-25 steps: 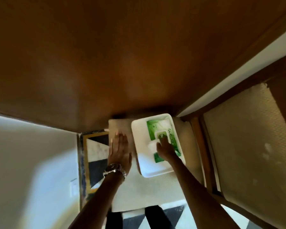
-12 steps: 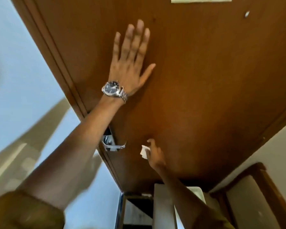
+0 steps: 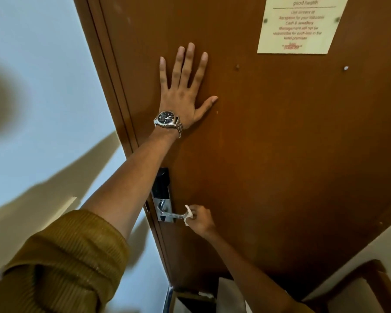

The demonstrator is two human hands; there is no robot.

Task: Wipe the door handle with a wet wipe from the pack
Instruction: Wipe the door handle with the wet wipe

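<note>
A silver lever door handle juts from a metal lock plate on the left side of a brown wooden door. My right hand is closed around a white wet wipe and presses it against the free end of the handle. My left hand, with a wristwatch, lies flat on the door above the handle, fingers spread. The wipe pack is out of view.
A printed paper notice is fixed to the door at upper right. A pale wall runs along the left of the door frame. Wooden furniture shows at lower right, and a white surface below the door.
The view rose from the pack on the tray to the door. My right hand carried the wipe left onto the handle. My left hand went up flat against the door.
</note>
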